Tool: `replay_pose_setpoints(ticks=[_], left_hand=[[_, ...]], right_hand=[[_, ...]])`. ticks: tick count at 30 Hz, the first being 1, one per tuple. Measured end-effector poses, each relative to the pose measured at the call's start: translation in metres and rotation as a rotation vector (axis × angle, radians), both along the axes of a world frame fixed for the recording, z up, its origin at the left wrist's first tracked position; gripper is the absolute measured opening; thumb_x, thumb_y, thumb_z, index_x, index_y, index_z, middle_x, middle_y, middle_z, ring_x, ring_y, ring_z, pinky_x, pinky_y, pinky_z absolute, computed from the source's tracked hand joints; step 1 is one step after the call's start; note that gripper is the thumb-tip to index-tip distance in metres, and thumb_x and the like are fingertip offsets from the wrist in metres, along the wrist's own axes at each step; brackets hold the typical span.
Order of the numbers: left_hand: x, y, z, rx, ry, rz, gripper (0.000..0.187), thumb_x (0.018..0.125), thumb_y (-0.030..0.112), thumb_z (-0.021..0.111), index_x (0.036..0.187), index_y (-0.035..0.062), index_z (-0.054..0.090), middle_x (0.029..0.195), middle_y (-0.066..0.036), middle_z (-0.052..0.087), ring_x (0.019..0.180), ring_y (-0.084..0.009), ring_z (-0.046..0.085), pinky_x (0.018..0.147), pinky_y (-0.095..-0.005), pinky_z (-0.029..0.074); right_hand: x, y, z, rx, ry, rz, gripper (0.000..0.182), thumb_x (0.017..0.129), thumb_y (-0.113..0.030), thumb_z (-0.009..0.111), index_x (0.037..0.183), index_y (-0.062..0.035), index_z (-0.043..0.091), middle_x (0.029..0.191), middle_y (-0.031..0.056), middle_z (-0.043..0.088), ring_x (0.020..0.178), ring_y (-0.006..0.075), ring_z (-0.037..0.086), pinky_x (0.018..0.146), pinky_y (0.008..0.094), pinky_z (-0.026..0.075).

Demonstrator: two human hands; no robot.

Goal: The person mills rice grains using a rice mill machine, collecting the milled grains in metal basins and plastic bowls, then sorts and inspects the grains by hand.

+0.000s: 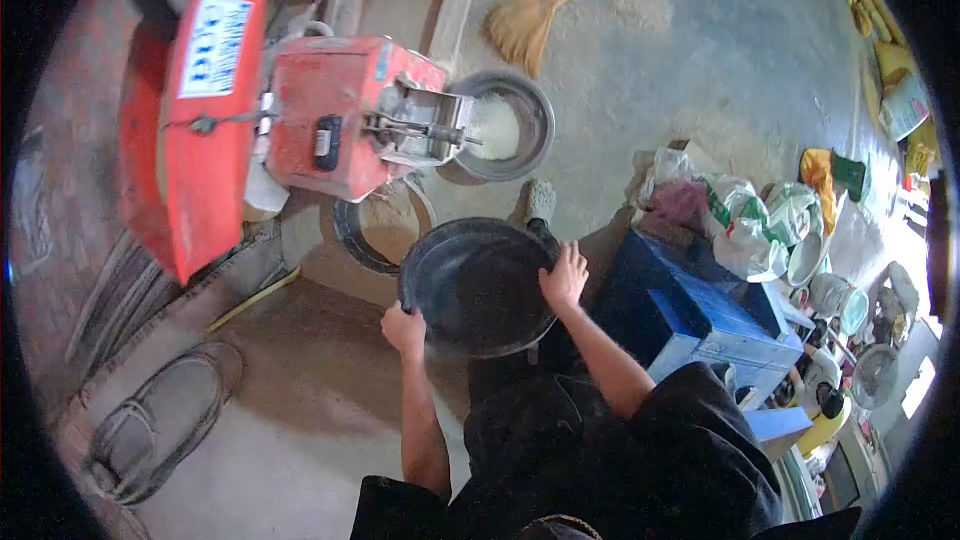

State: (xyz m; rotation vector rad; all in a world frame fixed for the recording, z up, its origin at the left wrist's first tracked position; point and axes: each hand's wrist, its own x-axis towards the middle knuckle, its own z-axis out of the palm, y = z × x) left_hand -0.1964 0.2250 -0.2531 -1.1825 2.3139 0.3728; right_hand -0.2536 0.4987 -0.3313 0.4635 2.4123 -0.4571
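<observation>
Both of my hands hold a wide, shallow black basin [478, 285] in front of my body. My left hand [404, 330] is closed on its left rim, while my right hand [564, 278] grips the right rim. Nothing can be made out inside the dark bowl. Just beyond it, a round container [390, 225] with brown powdery stuff stands on the floor. Farther off, a dark basin [535, 120] holding a pale heap of grain or meal [494, 130] sits under the metal outlet [430, 125] of a red machine [325, 105].
The machine's red hopper or cover [215, 190] rises at left. A straw broom [525, 20] lies on the concrete floor. At right are a blue box-like cabinet [690, 310], plastic bags [745, 230] and clutter. A coiled hose or belt [130, 440] lies lower left.
</observation>
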Motion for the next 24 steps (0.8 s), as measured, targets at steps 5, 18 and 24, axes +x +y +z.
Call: replay_pose_setpoints(ticks=[5, 18, 24], left_hand=[[-0.025, 0.012, -0.127, 0.155, -0.025, 0.031, 0.023, 0.067, 0.01, 0.063, 0.088, 0.001, 0.065, 0.083, -0.021, 0.064, 0.083, -0.0393, 0.061, 0.071, -0.044, 0.046], [-0.113, -0.025, -0.391, 0.777, -0.067, 0.668, 0.043, 0.072, 0.016, 0.069, 0.112, 0.0078, 0.056, 0.099, -0.003, 0.062, 0.087, -0.0186, 0.058, 0.069, -0.0363, 0.046], [-0.133, -0.04, -0.44, 0.977, -0.027, 0.721, 0.035, 0.075, 0.013, 0.067, 0.108, 0.009, 0.056, 0.101, -0.001, 0.06, 0.094, -0.0194, 0.057, 0.077, -0.0372, 0.048]], right_hand=[[-0.002, 0.06, -0.115, -0.442, -0.387, -0.821, 0.059, 0.065, -0.017, 0.072, 0.117, -0.002, 0.05, 0.103, 0.016, 0.061, 0.088, 0.0274, 0.061, 0.081, 0.0378, 0.048], [-0.141, 0.047, -0.289, -0.5, -0.24, -0.576, 0.035, 0.066, -0.01, 0.055, 0.097, 0.0064, 0.06, 0.087, 0.0235, 0.064, 0.087, 0.0307, 0.063, 0.074, 0.0385, 0.048], [-0.196, 0.054, -0.361, -0.773, -0.071, -0.418, 0.03, 0.072, -0.014, 0.061, 0.095, 0.005, 0.06, 0.084, 0.0065, 0.061, 0.079, 0.0146, 0.055, 0.071, 0.0295, 0.044]])
